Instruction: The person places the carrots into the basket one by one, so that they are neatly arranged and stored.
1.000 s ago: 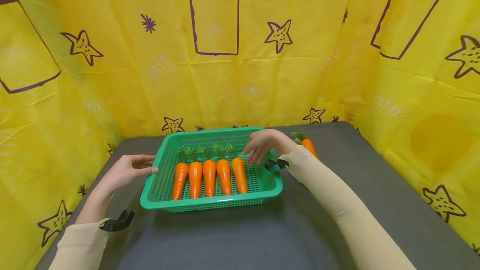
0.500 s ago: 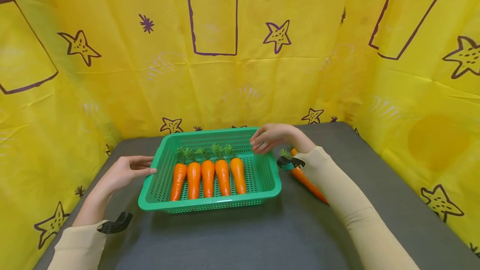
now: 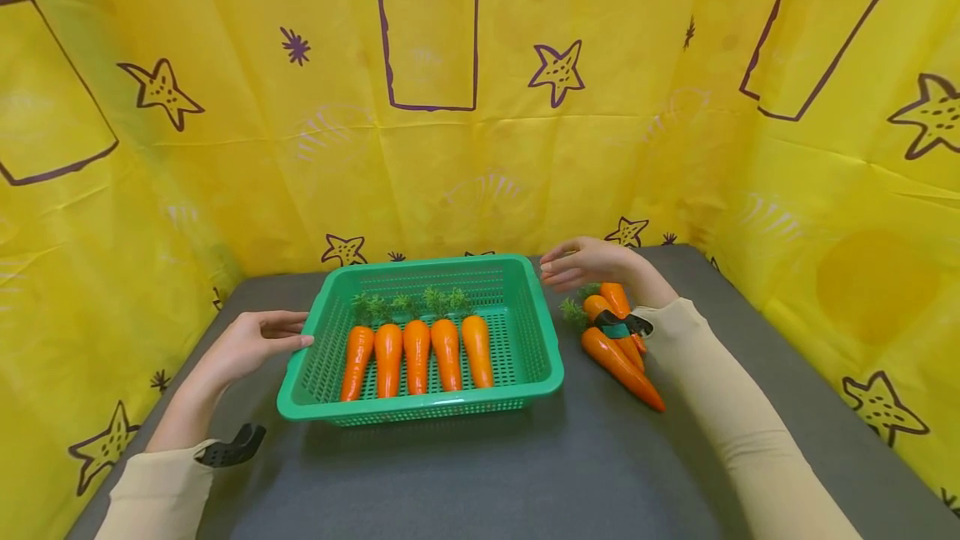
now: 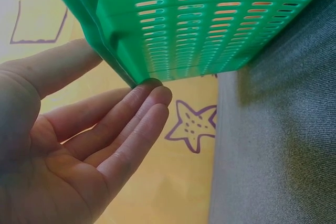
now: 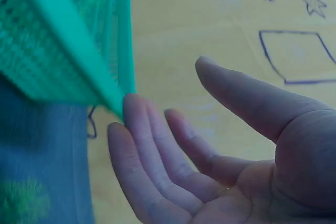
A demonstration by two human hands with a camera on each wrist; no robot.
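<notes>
A green plastic basket (image 3: 431, 398) with slotted walls stands on the dark table. Several orange carrots (image 3: 417, 357) with green leafy tops lie side by side inside it. My left hand (image 3: 251, 344) holds the basket's left rim, thumb over the edge and fingers on the outer side, as the left wrist view shows at the rim (image 4: 97, 35). Just beyond the basket's right rim, my right hand (image 3: 600, 265) hovers with fingers loosely extended and nothing in it. In the right wrist view its fingertips (image 5: 137, 106) overlap the basket's corner.
Right of the basket, a small pile of loose carrots (image 3: 622, 369) lies on the table (image 3: 450, 482), partly hidden by the right wrist strap (image 3: 626, 323). A yellow curtain (image 3: 247, 215) with drawn starfish encloses the back and sides.
My right hand has moved right, from over the inside of the basket to outside its right rim, uncovering more of the loose carrots. The left hand stays on the basket's rim.
</notes>
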